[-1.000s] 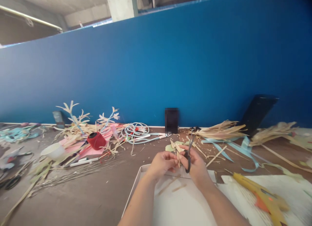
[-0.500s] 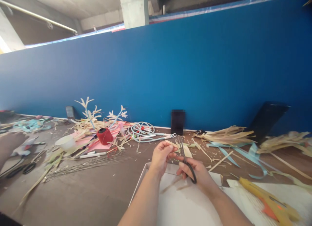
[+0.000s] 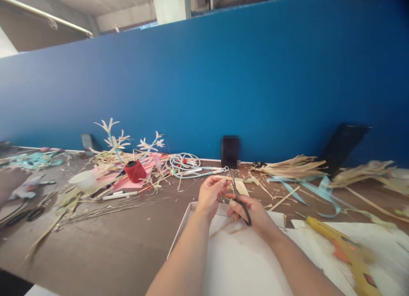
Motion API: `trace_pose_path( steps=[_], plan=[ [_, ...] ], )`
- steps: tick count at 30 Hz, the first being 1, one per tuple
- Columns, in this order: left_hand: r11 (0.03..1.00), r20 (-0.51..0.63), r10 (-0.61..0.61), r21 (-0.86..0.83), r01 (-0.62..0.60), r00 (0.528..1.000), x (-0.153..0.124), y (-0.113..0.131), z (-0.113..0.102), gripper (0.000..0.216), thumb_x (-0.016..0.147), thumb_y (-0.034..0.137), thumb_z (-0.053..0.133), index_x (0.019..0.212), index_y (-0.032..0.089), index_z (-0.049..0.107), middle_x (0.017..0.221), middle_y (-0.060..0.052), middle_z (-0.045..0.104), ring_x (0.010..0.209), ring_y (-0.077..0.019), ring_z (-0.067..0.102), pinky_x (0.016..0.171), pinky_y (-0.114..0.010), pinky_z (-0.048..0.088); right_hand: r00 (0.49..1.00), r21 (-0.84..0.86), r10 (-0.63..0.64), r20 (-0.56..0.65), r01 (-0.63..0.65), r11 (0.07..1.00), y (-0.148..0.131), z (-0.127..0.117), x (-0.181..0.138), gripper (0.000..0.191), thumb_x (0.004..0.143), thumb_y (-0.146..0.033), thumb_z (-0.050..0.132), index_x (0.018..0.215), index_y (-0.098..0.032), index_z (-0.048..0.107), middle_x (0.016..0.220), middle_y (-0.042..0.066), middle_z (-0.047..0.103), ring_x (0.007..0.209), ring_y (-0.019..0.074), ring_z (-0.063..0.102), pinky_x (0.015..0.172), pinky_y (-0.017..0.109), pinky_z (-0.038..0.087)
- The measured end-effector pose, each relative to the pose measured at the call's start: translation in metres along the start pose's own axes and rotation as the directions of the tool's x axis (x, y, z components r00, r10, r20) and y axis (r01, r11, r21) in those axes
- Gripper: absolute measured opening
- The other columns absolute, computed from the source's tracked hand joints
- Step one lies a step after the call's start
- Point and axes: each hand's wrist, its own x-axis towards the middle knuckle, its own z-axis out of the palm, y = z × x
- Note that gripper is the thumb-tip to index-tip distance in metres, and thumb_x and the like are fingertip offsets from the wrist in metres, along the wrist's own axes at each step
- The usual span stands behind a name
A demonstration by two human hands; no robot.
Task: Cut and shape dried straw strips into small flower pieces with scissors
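My right hand (image 3: 252, 213) grips black-handled scissors (image 3: 241, 202), blades pointing up and away toward the blue wall. My left hand (image 3: 210, 196) is closed in a pinch on a thin tan straw strip (image 3: 227, 177) right beside the blades. Both hands hover over the far edge of a white shallow tray (image 3: 191, 228) that lies on the brown table. A couple of cut straw bits (image 3: 230, 228) lie in the tray under my hands.
A red thread spool (image 3: 135, 171), a white cup (image 3: 83, 180), straw flowers (image 3: 111, 138), coiled light-blue cord (image 3: 183, 164) and thin wires (image 3: 108, 207) clutter the left. Dried straw bundles (image 3: 292, 167) and light-blue ribbon (image 3: 306, 189) lie right. A yellow glue gun (image 3: 347, 251) rests on white paper. A dark phone (image 3: 230, 151) leans on the blue wall.
The scissors tilted from upright beside the straw piece to lower in my right hand. My left hand rose slightly with the strip. The view shifted a little.
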Motion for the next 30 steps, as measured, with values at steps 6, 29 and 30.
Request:
trace_pose_path(
  steps=[6, 29, 30],
  plan=[
    [1.000, 0.007, -0.005, -0.014, 0.005, 1.000, -0.0007, 0.0010, -0.0008, 0.024, 0.066, 0.025, 0.072, 0.077, 0.013, 0.055, 0.088, -0.007, 0.067, 0.082, -0.0136, 0.064, 0.070, -0.021, 0.051, 1.000, -0.028, -0.008, -0.007, 0.007, 1.000, 0.0006, -0.0012, 0.0006, 0.047, 0.072, -0.048, 0.063, 0.107, -0.016, 0.066, 0.062, 0.003, 0.067, 0.051, 0.0132, 0.054, 0.050, 0.025, 0.039],
    [0.998, -0.004, -0.030, -0.063, 0.029, 1.000, 0.0008, 0.0030, -0.0042, 0.021, 0.067, 0.021, 0.071, 0.075, 0.012, 0.054, 0.082, -0.006, 0.065, 0.079, -0.0129, 0.064, 0.068, -0.020, 0.052, 1.000, -0.158, 0.010, -0.019, -0.013, 0.987, -0.0005, -0.0008, 0.0014, 0.050, 0.075, -0.048, 0.059, 0.109, -0.011, 0.063, 0.056, 0.001, 0.063, 0.048, 0.0118, 0.050, 0.051, 0.025, 0.040],
    [0.997, -0.004, -0.030, -0.066, 0.029, 1.000, 0.0008, 0.0032, -0.0040, 0.021, 0.066, 0.021, 0.071, 0.075, 0.012, 0.055, 0.081, -0.005, 0.065, 0.079, -0.0126, 0.064, 0.068, -0.019, 0.052, 1.000, -0.165, 0.012, -0.019, -0.015, 0.986, -0.0008, -0.0007, 0.0016, 0.051, 0.076, -0.048, 0.059, 0.110, -0.010, 0.063, 0.056, 0.001, 0.063, 0.048, 0.0118, 0.050, 0.051, 0.025, 0.040]
  ],
)
